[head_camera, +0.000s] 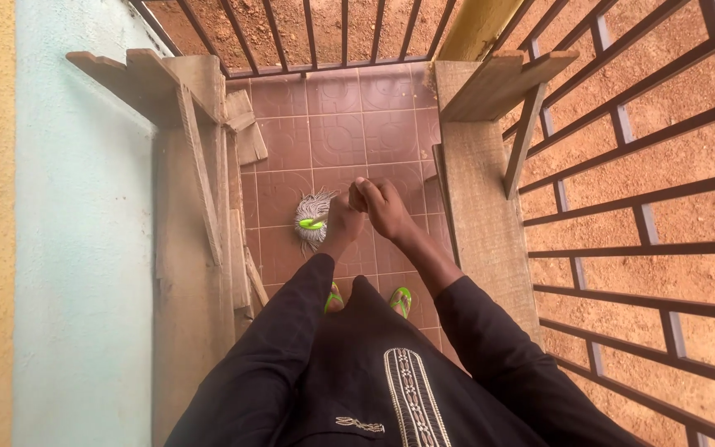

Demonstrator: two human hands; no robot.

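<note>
- Brown patterned tiles (337, 132) fill the floor beyond the fingers, and both hands are up together over them.
- Left hand (343, 222) is curled shut round the mop handle, fingers pressed together in a fist.
- Right hand (382, 207) sits touching the left, just above it, fingers (361, 192) wrapped tight on the same handle.
- Mop head (314, 222), grey-white strands with a bright green clip, rests on the tiles just left of the left fingers.
- Green sandals (400, 300) peek out below the hands, under the black robe.
- Wooden planks (192, 190) stand left of the fingers, another wooden board (477, 207) right.
- Metal railing (622, 215) lies further right, red dirt behind it.
</note>
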